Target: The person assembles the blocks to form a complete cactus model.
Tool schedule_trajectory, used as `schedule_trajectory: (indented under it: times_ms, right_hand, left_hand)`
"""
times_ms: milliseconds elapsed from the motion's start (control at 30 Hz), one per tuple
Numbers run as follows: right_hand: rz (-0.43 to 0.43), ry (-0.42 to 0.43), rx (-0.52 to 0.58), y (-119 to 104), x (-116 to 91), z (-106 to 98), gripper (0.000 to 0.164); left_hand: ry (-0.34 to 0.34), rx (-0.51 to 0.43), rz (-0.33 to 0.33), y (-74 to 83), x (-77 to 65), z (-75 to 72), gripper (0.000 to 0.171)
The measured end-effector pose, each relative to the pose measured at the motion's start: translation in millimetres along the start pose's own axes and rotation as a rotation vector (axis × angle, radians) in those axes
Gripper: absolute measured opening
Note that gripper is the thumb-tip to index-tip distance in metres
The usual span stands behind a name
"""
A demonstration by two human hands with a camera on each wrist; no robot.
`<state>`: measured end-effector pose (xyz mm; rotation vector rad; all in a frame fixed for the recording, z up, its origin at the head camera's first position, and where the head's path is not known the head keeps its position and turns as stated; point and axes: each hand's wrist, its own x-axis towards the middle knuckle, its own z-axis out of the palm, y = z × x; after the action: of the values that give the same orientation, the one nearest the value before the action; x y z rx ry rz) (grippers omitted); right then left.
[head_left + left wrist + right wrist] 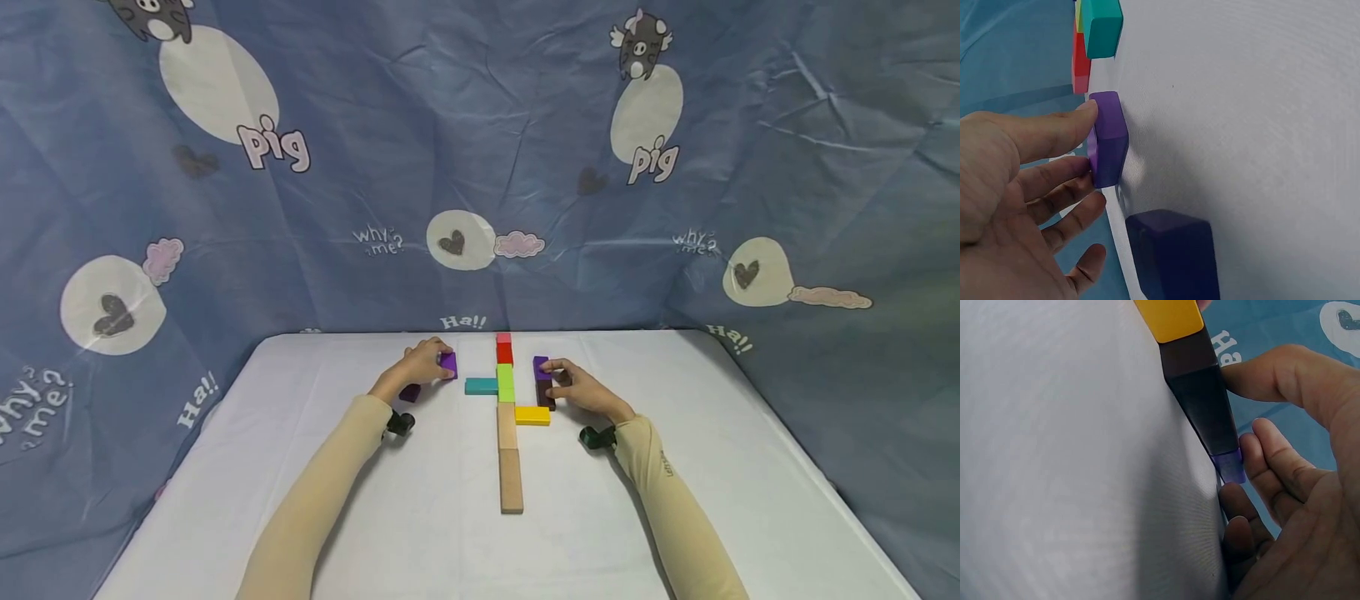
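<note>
My left hand (425, 362) pinches a purple block (449, 365) at the table's far side, thumb at one end and fingertips at the other. A separate dark block (409, 392) lies just below that hand; its near end looms large in the left wrist view. Right of the middle, my right hand (583, 390) rests alongside another purple block (540, 367) and a dark block (545, 395) laid end to end. In the right wrist view its thumb touches the dark block (1200, 394), while loosely bent fingers are beside the purple block (1230, 467).
A line of blocks runs down the middle: red (505, 353), lime green (506, 382), then plain wooden ones (510, 481). From its left side sticks a teal block (482, 386), from its right a yellow block (532, 416). A blue printed cloth (480, 167) hangs behind the white table (420, 517).
</note>
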<state>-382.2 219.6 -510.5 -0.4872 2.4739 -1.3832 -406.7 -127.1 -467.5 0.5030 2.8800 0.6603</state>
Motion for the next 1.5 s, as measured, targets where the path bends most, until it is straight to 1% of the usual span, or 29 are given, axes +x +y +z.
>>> schedule_trajectory:
  times_ms: [67, 133, 267, 367, 467, 567, 700, 933, 1067, 1233, 1300, 1500]
  right_hand:
    - [-0.005, 0.015, -0.007, 2, 1, -1, 0.051]
    - [-0.009, 0.020, -0.019, 2, 1, -2, 0.050]
    - [-0.011, 0.015, -0.020, 1, 0, -3, 0.049]
    - [0.005, 0.015, -0.020, 1, -1, -4, 0.050]
    - [0.014, 0.024, -0.024, 1, -3, -5, 0.049]
    - [0.011, 0.022, -0.020, 2, -4, -6, 0.050]
    - [0.006, 0.014, -0.013, 2, -4, -4, 0.051]
    - [-0.001, 0.003, -0.009, 5, -1, 0, 0.054]
    - [0.005, 0.000, -0.002, 5, 1, 0, 0.053]
    - [0.003, 0.005, -0.019, 2, 2, -1, 0.050]
    - [-0.002, 0.008, -0.017, 1, 2, -1, 0.050]
    - [0.021, 0.011, 0.001, 2, 2, 0, 0.050]
  left_hand:
    - [0.008, 0.011, 0.018, 1.0, -1.4, -0.9, 0.055]
    - [0.031, 0.030, 0.039, 1.4, -4.6, -1.3, 0.053]
    - [0.081, 0.081, 0.072, 0.7, -15.8, 0.8, 0.042]
    - [0.077, 0.144, 0.097, -0.7, -25.5, 4.4, 0.038]
    - [0.057, 0.205, 0.131, -0.7, -32.6, 8.0, 0.041]
    - [0.044, 0.220, 0.146, 1.8, -37.0, 10.0, 0.044]
    - [0.020, 0.212, 0.140, 5.6, -38.2, 12.1, 0.048]
    - [-0.003, 0.221, 0.141, 9.3, -32.4, 16.1, 0.054]
    - [-0.016, 0.227, 0.133, 8.9, -30.6, 17.3, 0.056]
    - [-0.035, 0.216, 0.128, 8.5, -32.1, 17.7, 0.058]
    - [-0.043, 0.213, 0.136, 8.5, -33.1, 17.8, 0.059]
    - [-0.082, 0.203, 0.157, 8.3, -35.8, 18.6, 0.061]
